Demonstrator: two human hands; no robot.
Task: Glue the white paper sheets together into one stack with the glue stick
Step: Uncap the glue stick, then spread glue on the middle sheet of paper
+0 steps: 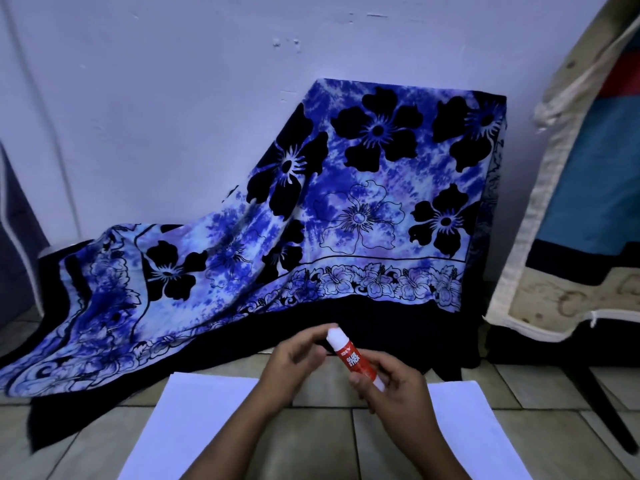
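Tiled floor (86,445); floral cloth (363,188) draped against wall (156,98); paper sheets (194,420) flat.

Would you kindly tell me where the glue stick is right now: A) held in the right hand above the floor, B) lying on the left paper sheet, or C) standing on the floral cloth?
A: the right hand grips the glue stick by its lower end, raised above the tiled floor.

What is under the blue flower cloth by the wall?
The blue flower cloth hangs over something with a flat top. That thing is fully covered, so it cannot be named.
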